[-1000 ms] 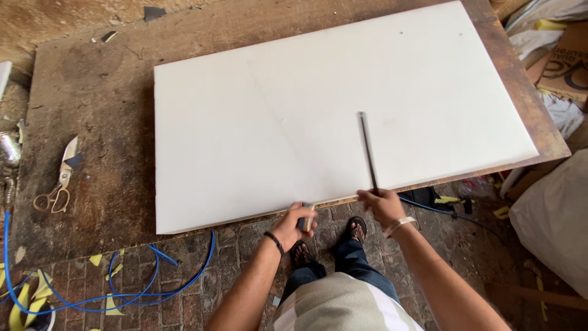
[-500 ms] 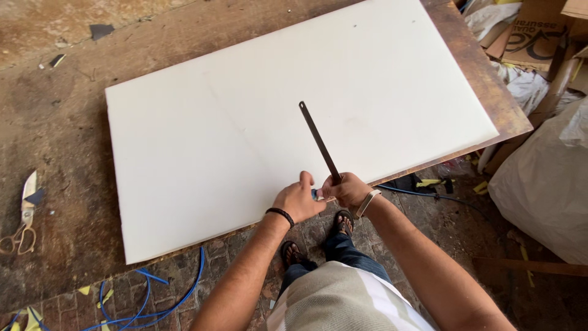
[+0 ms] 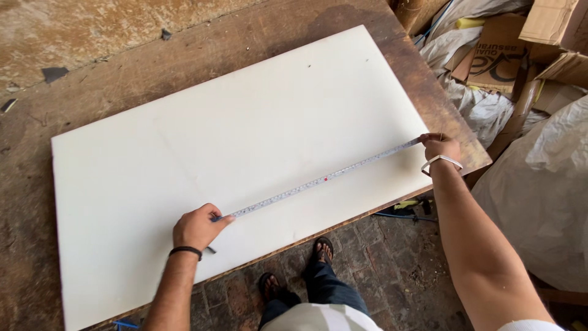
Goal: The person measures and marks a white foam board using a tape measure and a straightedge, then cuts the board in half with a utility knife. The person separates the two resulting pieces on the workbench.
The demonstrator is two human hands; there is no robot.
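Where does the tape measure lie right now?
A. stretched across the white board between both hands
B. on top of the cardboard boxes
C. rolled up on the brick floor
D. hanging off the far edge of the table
A: the tape measure runs flat over the white board, the left hand pinning one end and the right hand holding the other at the board's right edge.

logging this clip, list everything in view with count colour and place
white board: one, white, flat on the workbench
workbench: one, worn brown wood, under the board
tape measure: one, silver with a red mark, stretched across the board between both hands
cardboard boxes: several, brown, top right
plastic sacks: a few, whitish, right side
brick floor: reddish brown, below the bench edge
sandals: two, dark, on the bricks
left hand: one, black wristband, pins the tape on the board
right hand: one, white bangle, holds the tape at the board's right edge
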